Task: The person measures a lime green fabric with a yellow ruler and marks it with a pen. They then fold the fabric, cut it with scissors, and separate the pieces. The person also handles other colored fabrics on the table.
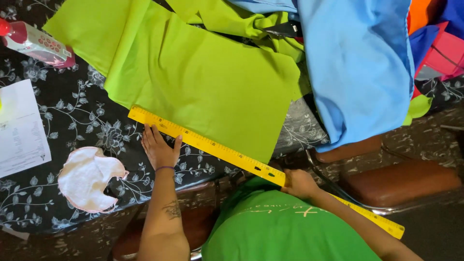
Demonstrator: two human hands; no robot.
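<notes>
L hand [158, 150] lies flat, fingers spread, pinning the near-left end of the yellow ruler [227, 154] along the near edge of the green cloth [203, 82]. R hand [298, 183] curls shut on the ruler's mid part. Risk: far-right end overhangs the table [87, 116] w/o support; it could tip, skewing the line, or cloth may creep.

A bright green shirt with faint pale lettering; bare forearms, a thin purple wristband and a small tattoo above the left hand [158, 151].
</notes>
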